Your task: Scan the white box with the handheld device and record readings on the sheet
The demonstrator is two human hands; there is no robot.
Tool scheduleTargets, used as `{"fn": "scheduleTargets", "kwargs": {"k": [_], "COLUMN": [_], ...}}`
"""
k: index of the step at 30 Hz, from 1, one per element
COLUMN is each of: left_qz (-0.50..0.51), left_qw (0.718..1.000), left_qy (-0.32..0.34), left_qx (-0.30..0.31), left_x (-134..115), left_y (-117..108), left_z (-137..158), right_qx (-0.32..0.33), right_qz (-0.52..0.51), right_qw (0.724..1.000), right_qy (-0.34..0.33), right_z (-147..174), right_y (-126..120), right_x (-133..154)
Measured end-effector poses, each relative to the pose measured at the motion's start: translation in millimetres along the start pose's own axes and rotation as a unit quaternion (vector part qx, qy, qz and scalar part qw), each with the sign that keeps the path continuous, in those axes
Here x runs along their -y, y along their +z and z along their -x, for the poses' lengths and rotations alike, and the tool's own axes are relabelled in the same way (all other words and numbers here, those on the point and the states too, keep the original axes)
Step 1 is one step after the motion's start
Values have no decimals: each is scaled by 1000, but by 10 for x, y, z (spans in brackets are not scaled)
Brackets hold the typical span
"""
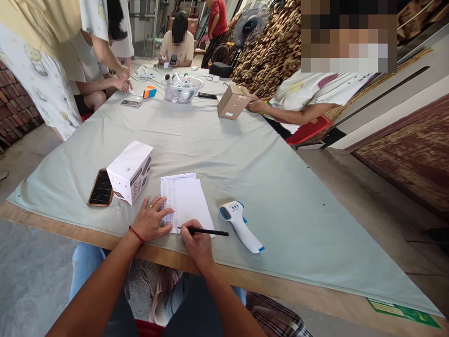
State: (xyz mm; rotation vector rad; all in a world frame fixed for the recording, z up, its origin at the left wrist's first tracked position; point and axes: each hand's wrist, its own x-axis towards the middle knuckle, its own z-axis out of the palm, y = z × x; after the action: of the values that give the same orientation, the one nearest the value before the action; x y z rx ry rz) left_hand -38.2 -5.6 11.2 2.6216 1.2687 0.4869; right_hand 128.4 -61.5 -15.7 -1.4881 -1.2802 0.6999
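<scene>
My right hand point(199, 244) grips a black pen point(212, 231), its tip down at the lower part of a white sheet of paper point(191, 201). Small handwriting in columns runs along the paper's left side. Spread flat, my left hand point(153, 219) rests with its fingertips on the sheet's left edge. It wears a ring and a red wrist cord. To the right lies a white and blue infrared thermometer point(242, 226). A white printed box point(130, 171) stands beyond my left hand, beside a phone point(101, 188) in a brown case.
A pale green cloth point(280, 196) covers the long table. Farther off are a clear plastic basin point(182, 89) of bottles, a cardboard box point(234, 101), an orange and blue device point(149, 92) and a dark phone point(207, 95). Several people are around the table's far half.
</scene>
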Motion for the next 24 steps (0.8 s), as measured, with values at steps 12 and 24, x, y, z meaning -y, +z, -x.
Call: {"fn": "scheduleTargets", "kwargs": {"k": [12, 24], "left_qz": [1, 2], "left_qw": [1000, 1000], "left_qy": [-1, 0], "left_qx": [4, 3], "left_x": [-1, 4], "left_y": [-2, 0], "left_z": [0, 2], "right_qx": [-2, 7], "right_qz": [-5, -4], "right_qw": [1000, 1000], "right_qy": [1, 11], "right_z": [-1, 7], "right_y": [12, 7], "right_x": [3, -29]}}
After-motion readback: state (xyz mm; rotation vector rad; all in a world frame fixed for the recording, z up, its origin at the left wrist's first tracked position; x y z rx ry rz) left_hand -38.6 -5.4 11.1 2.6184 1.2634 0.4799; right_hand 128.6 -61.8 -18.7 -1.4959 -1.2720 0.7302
